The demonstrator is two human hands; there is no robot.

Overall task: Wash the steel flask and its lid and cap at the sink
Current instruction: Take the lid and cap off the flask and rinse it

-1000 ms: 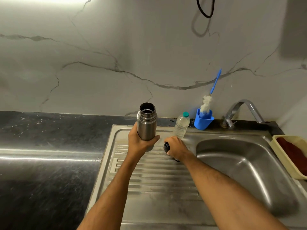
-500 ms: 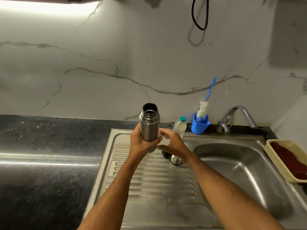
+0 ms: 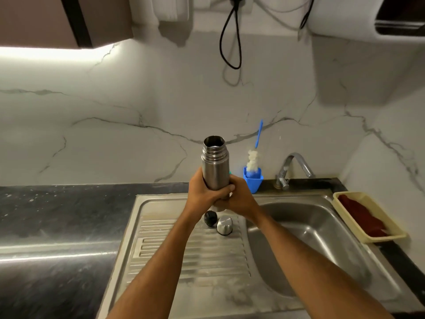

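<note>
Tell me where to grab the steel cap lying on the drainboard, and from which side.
Take the cap by its round steel sides, coming from above and from the right. It stands dome up, rim down on the drainboard, so thumb and fingers can span it. The black lid sits close on its left and would crowd fingers there. Both hands are on the flask, so free the right one first.

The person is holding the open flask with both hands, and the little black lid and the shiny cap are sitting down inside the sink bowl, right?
Not quite. Both hands, left hand and right hand, do hold the open flask, but the head view shows the black lid and shiny cap resting on the ribbed draining board, beside the sink bowl, not in it.
</note>
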